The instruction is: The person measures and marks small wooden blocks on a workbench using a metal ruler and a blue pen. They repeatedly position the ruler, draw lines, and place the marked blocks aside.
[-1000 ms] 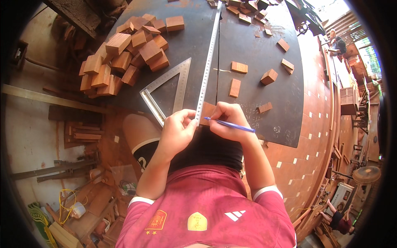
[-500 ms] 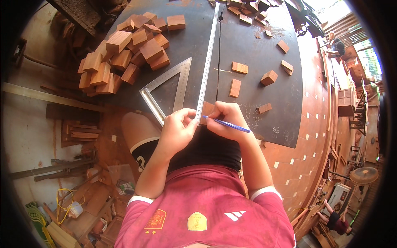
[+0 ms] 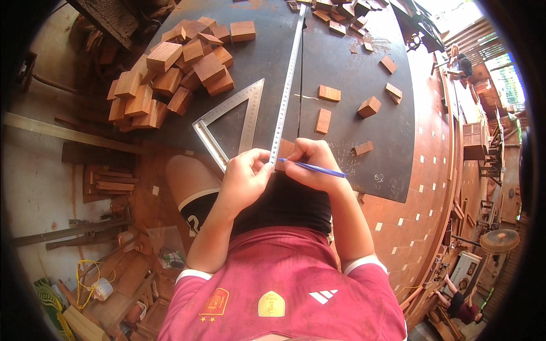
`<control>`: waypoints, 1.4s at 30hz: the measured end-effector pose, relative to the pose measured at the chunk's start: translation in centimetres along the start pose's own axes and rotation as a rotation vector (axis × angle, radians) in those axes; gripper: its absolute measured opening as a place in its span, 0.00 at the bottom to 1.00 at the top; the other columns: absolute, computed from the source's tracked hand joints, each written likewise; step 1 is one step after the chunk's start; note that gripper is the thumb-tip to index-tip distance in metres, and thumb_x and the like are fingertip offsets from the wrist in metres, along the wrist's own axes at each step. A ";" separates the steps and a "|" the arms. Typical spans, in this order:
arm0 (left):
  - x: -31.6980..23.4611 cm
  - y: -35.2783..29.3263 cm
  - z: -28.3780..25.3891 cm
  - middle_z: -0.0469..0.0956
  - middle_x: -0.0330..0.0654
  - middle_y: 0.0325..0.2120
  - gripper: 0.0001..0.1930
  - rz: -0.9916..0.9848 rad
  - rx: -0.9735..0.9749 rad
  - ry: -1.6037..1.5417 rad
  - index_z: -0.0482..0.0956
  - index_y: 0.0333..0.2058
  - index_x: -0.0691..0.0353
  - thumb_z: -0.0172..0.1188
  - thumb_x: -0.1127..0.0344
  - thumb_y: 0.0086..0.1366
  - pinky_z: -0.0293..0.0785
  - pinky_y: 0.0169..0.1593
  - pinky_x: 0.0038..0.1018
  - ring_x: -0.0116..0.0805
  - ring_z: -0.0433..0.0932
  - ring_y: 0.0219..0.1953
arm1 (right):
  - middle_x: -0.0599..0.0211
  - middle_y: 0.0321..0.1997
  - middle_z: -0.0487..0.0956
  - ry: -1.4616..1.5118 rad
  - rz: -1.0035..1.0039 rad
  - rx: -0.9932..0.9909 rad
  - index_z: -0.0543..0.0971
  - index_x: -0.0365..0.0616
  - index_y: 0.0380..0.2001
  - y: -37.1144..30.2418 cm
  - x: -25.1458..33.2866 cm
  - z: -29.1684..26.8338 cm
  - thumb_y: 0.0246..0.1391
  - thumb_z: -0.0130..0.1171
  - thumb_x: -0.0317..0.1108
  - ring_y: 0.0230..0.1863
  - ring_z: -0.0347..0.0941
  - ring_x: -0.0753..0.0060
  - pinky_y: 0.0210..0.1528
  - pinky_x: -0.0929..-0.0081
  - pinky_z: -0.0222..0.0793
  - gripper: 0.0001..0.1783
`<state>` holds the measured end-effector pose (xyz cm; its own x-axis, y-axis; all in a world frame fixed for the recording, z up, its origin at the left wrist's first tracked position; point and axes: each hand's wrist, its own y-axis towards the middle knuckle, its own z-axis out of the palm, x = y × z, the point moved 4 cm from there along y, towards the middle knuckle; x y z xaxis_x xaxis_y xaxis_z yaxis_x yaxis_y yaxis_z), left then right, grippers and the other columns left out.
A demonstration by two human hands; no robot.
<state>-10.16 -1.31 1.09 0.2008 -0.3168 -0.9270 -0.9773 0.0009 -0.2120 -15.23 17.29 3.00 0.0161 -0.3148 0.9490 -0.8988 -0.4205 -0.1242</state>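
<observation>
A long, narrow, pale measuring strip with dark markings [image 3: 288,79] runs from the top centre of the frame down to the middle, along a dark, flat-topped bench [image 3: 355,62]. At its near end, the left hand [image 3: 248,176] pinches it between thumb and fingers. Just to the right, the right hand [image 3: 311,165] is closed around a slim blue pen [image 3: 319,169], its tip pointing left, near the strip's edge. A flat reddish-brown wooden piece [image 3: 286,149] lies between the two hands, partly covered by the right one; whether the pen tip touches it is hard to tell.

Left of the strip, a silver triangular metal set square [image 3: 252,116] lies on the bench, its lower corner reaching the left hand. A heap of reddish-brown rectangular wooden blocks [image 3: 209,68] fills the upper left. Right of the strip, at centre right, lie an orange-brown oblong wooden block [image 3: 329,93] and, just below it, a similar upright-lying oblong block [image 3: 323,121].
</observation>
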 end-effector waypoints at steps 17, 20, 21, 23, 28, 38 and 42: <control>0.3 0.0 0.1 0.80 0.31 0.26 0.11 0.009 0.017 -0.040 0.84 0.49 0.68 0.65 0.75 0.69 0.69 0.30 0.17 0.14 0.72 0.26 | 0.59 0.23 0.84 -0.020 0.041 0.015 0.77 0.35 0.23 0.1 0.1 0.0 0.47 0.69 0.29 0.26 0.78 0.80 0.29 0.73 0.74 0.10; 0.4 0.0 0.1 0.80 0.31 0.26 0.11 -0.001 0.014 -0.056 0.84 0.49 0.68 0.66 0.75 0.69 0.69 0.30 0.17 0.14 0.72 0.26 | 0.68 0.22 0.82 0.001 0.010 0.005 0.76 0.36 0.22 0.0 0.0 0.0 0.49 0.69 0.27 0.26 0.74 0.87 0.26 0.78 0.71 0.10; 0.4 0.0 0.1 0.80 0.31 0.26 0.11 -0.008 0.012 -0.063 0.84 0.49 0.68 0.66 0.75 0.69 0.69 0.30 0.17 0.14 0.72 0.26 | 0.68 0.22 0.82 0.006 0.014 0.003 0.76 0.36 0.22 0.0 0.0 0.1 0.49 0.69 0.27 0.26 0.74 0.87 0.26 0.78 0.71 0.10; 0.0 -0.1 0.1 0.80 0.30 0.26 0.11 -0.015 0.017 -0.069 0.84 0.49 0.68 0.66 0.75 0.69 0.69 0.30 0.17 0.14 0.72 0.26 | 0.67 0.22 0.82 0.016 0.021 0.000 0.76 0.36 0.22 0.0 0.0 0.1 0.49 0.69 0.27 0.27 0.74 0.86 0.27 0.78 0.71 0.10; 0.0 -0.1 0.0 0.79 0.30 0.26 0.11 -0.006 0.020 -0.076 0.84 0.49 0.68 0.66 0.75 0.69 0.69 0.30 0.17 0.14 0.72 0.26 | 0.67 0.22 0.82 -0.008 0.023 -0.003 0.77 0.36 0.21 0.0 0.2 0.1 0.47 0.69 0.27 0.27 0.75 0.86 0.27 0.77 0.72 0.10; 0.1 -0.1 0.0 0.79 0.30 0.26 0.12 -0.003 0.023 -0.066 0.85 0.49 0.68 0.65 0.75 0.69 0.68 0.30 0.17 0.14 0.71 0.26 | 0.62 0.21 0.82 0.011 0.036 -0.002 0.77 0.34 0.21 0.0 -0.3 0.1 0.47 0.70 0.29 0.26 0.75 0.85 0.27 0.75 0.72 0.12; 0.0 0.0 0.0 0.79 0.30 0.26 0.12 0.007 0.034 -0.053 0.85 0.50 0.68 0.65 0.75 0.69 0.68 0.30 0.17 0.14 0.71 0.26 | 0.66 0.22 0.82 -0.012 0.019 -0.023 0.78 0.35 0.21 -0.1 0.0 0.0 0.47 0.70 0.28 0.26 0.73 0.86 0.27 0.76 0.71 0.10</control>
<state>-10.11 -1.35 1.07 0.1977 -0.2662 -0.9434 -0.9761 0.0356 -0.2146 -15.17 17.31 2.96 0.0040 -0.3333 0.9428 -0.9086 -0.3949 -0.1357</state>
